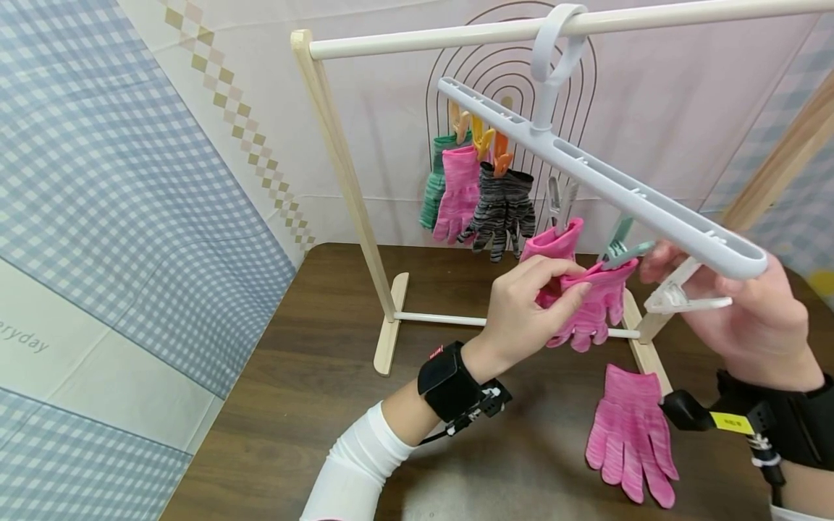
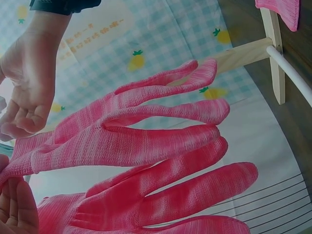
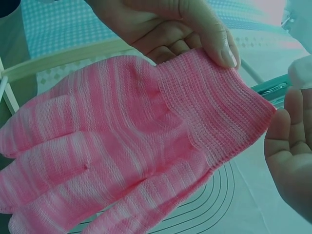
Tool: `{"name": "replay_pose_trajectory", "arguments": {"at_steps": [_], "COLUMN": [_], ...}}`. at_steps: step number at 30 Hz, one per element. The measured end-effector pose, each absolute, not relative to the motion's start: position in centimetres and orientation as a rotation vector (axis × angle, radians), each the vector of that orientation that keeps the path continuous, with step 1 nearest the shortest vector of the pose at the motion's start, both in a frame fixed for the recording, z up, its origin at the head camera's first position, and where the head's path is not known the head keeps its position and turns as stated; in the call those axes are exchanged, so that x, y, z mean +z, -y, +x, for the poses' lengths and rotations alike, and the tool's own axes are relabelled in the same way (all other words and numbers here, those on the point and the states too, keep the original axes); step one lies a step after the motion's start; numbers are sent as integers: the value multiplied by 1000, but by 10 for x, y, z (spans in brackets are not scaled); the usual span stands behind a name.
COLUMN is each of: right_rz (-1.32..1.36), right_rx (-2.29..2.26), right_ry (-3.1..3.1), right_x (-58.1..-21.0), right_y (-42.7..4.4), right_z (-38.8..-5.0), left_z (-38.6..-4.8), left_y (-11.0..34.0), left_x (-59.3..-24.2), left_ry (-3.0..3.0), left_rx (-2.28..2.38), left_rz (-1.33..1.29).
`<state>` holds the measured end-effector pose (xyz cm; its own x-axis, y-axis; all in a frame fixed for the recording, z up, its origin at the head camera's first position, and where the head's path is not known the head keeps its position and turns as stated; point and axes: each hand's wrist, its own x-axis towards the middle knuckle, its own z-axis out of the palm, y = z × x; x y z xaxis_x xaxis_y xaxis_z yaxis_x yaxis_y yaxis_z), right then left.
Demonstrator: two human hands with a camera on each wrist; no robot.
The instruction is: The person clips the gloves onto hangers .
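Observation:
My left hand (image 1: 534, 304) pinches the cuff of a pink knit glove (image 1: 589, 315) between thumb and fingers. A mint-green clip (image 1: 622, 250), hanging from the white hanger (image 1: 606, 174), grips the same cuff. Just behind hangs another pink glove (image 1: 560, 239), under a grey clip (image 1: 563, 195). My right hand (image 1: 759, 318) is beside the hanger's near end, behind a white clip (image 1: 680, 293), its fingers loosely bent close to the held glove's cuff. In the right wrist view the glove (image 3: 117, 126) dangles with its fingers downward-left, and the right hand appears apart from it.
The hanger hooks over a white rail (image 1: 423, 40) on a wooden stand (image 1: 339, 159). Green, pink and black-grey gloves (image 1: 504, 202) hang at its far end from coloured clips. Another pink glove (image 1: 632, 434) lies flat on the dark table (image 1: 293, 405).

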<state>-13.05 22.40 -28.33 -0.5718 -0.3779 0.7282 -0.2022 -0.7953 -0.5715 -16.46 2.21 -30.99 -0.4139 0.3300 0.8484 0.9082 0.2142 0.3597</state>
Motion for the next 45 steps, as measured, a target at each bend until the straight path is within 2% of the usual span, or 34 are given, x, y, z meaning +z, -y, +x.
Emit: {"name": "replay_pose_trajectory", "arguments": {"at_steps": [11,45], "right_rz": [-1649,-1504], "right_rx": [-2416,-2473], "right_ry": [-938,-1125], "right_x": [-296,-292], "right_y": [-224,-216], "right_z": [-137,-117], "left_z": [-163,-158], "left_y": [-21,-16], "left_x": [-312,-315], "left_ry": [1868,1875], "left_rx": [-1197,-1224], "left_rz": [-1142,-1151]}}
